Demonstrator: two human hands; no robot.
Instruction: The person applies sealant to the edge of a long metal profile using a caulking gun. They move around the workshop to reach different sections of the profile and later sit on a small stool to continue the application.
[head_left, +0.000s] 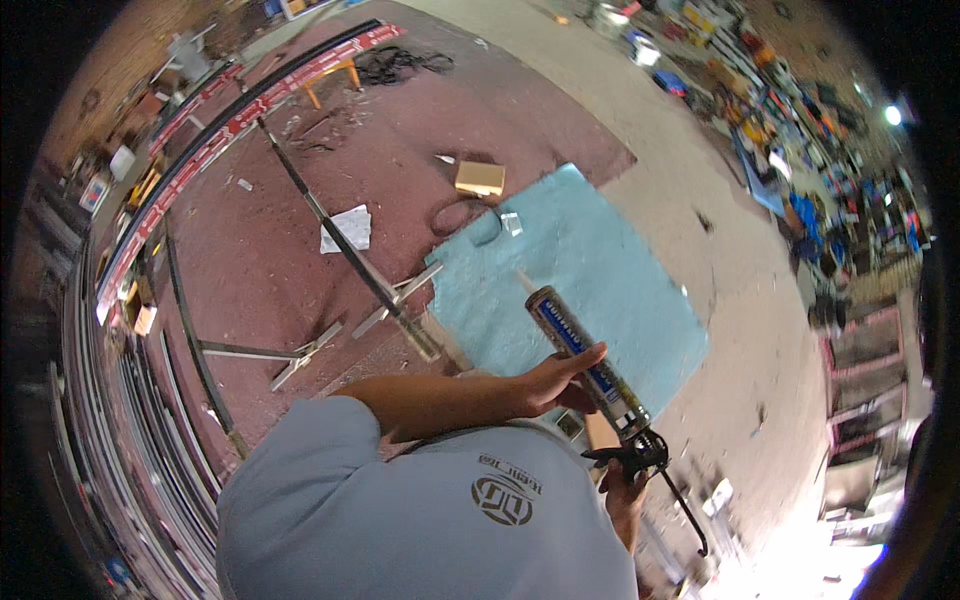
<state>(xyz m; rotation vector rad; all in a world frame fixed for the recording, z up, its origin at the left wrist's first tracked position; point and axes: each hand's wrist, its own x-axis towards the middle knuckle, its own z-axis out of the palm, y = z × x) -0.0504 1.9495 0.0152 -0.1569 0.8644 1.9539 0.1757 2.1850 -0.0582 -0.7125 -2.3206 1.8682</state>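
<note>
A caulking gun [643, 456] with a sealant cartridge [567, 333] in its cradle lies slantwise across the space before my body. Its pale nozzle [524, 281] points away from me, up and to the left. My left hand [563, 383] is wrapped around the middle of the cartridge, thumb on top. At the rear end, my right hand [625, 492] grips the black handle, its fingers partly hidden by the gun. Behind the handle the bent pull rod [688, 512] sticks out toward the lower right.
A light blue sheet [600, 250] covers the floor beyond the gun. Near it are a cardboard box [480, 179] and a white paper [347, 229]. Left stands a metal frame [330, 215] with a long red-and-white rail [215, 140]. Cluttered goods [790, 130] line the right side.
</note>
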